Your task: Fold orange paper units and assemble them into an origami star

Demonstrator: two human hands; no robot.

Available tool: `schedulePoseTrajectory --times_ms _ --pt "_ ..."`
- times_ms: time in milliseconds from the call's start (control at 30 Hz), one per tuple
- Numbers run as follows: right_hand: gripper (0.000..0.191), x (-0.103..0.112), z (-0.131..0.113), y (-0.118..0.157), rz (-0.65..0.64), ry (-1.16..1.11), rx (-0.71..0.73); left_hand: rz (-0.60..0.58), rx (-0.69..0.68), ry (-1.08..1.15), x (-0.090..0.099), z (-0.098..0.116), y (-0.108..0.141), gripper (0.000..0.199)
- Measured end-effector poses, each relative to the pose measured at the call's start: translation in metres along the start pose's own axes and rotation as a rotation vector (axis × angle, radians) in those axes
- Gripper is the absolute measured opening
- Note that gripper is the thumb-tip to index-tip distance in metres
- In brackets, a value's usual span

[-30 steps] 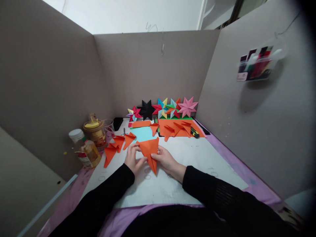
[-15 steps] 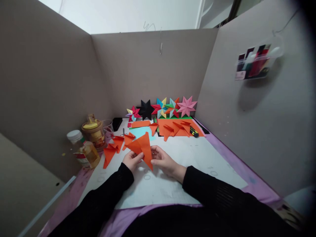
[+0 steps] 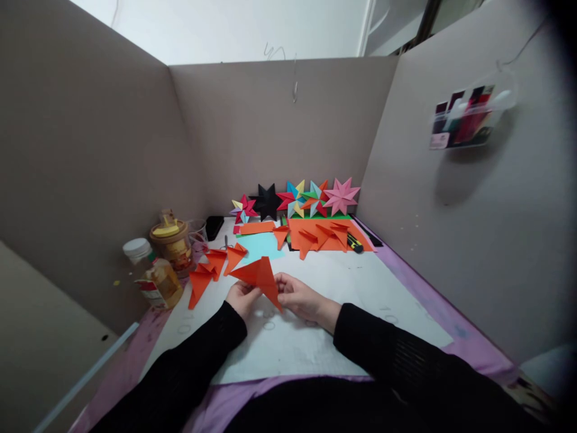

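An orange folded paper piece (image 3: 262,276) is held up between both hands over the white sheet (image 3: 293,355). My left hand (image 3: 243,297) grips its lower left part, thumb and fingers closed on it. My right hand (image 3: 300,296) pinches its right edge near the lower tip. Folded orange pieces (image 3: 201,281) lie to the left of the hands, one of them (image 3: 235,257) just behind the held paper. More folded pieces (image 3: 308,242) rest on orange sheets (image 3: 295,228) at the back.
Paper stars (image 3: 341,196) stand along the back panel. At the left are a white-capped bottle (image 3: 155,279), a lidded cup (image 3: 174,240) and a clear cup (image 3: 197,231). A yellow-black cutter (image 3: 354,243) lies back right, a light blue sheet (image 3: 265,245) at the back middle.
The held orange paper has tilted and its top corner has come down. My left thumb no longer shows on its front face. My right hand has moved slightly down.
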State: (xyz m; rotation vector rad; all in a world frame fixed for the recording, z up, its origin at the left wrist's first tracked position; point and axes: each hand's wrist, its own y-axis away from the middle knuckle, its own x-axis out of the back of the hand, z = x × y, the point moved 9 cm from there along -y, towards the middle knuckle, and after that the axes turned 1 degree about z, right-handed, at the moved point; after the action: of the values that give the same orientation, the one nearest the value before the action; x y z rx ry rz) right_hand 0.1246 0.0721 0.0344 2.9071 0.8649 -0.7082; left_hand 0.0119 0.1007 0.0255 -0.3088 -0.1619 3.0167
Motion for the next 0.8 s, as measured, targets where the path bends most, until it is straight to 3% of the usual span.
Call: schedulePoseTrajectory --times_ms 133,233,367,500,633,800 --pt "0.035 0.008 -0.001 -0.001 0.091 0.096 0.003 0.069 0.017 -0.008 0.008 -0.003 -0.001 0.036" --pt "0.023 0.016 -0.008 0.001 0.189 0.222 0.086 0.135 0.088 -0.015 0.013 -0.011 0.001 0.037" --pt "0.012 0.023 -0.031 0.01 0.357 0.463 0.272 0.012 0.181 0.01 -0.002 -0.021 0.006 0.04" --pt "0.012 0.013 -0.04 0.012 0.314 0.641 0.327 -0.017 0.162 -0.08 -0.003 -0.023 0.007 0.04" --pt "0.015 0.008 -0.036 0.01 0.25 0.601 0.304 0.006 0.084 -0.177 0.003 -0.017 0.005 0.035" --pt "0.018 0.002 -0.029 0.01 0.197 0.607 0.314 -0.084 0.059 -0.166 -0.009 -0.007 0.01 0.039"
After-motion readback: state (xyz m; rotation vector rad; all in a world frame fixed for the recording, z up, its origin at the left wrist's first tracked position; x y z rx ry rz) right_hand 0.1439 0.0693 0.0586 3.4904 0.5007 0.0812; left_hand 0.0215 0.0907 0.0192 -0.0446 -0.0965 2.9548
